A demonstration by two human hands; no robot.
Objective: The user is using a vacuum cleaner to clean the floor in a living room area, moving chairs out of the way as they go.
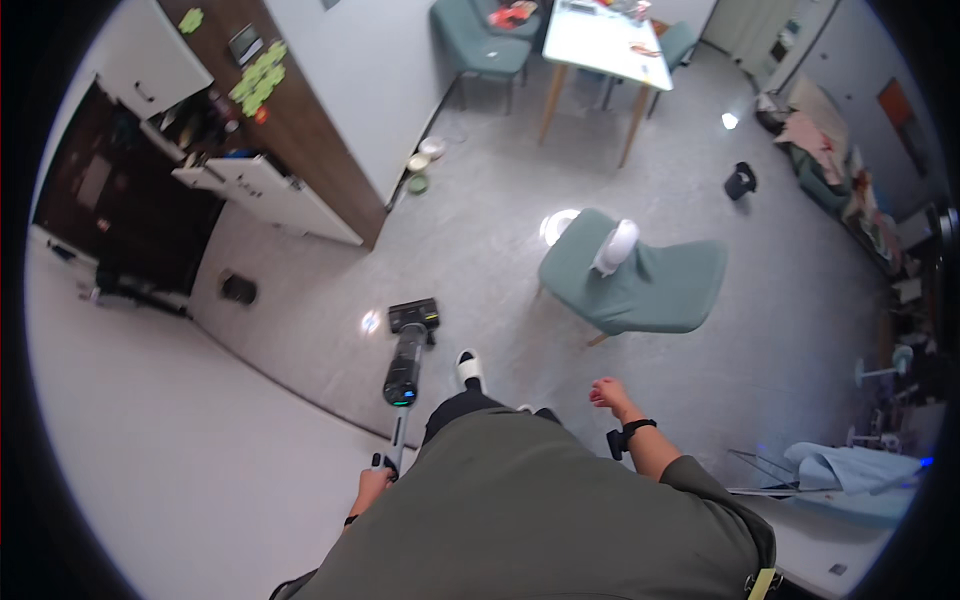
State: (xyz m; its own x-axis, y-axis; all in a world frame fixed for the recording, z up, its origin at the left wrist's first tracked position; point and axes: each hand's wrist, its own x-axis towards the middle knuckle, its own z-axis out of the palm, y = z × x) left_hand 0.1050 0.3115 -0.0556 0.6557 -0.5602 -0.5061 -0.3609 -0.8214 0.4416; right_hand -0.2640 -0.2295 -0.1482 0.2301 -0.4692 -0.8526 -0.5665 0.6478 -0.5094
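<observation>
My left hand (373, 486) grips the handle of an upright floor cleaner (406, 367), whose dark roller head (414, 315) rests on the grey floor ahead of my feet. A small screen and a green light glow on the cleaner's body. On the right, my right hand (609, 395) hangs over the floor with its fingers curled; I see nothing in it. A black strap with a small device circles the right wrist. The nearest thing to that hand is a green chair (660, 289), which has a white rounded object (617, 246) on it.
A white table (604, 46) with wooden legs and more green chairs (487, 52) stand at the top. Bowls (418, 183) lie by the wall. A small black bin (740, 181) is at the right, and a dark round object (238, 288) at the left. Cabinet doors (274, 195) hang open.
</observation>
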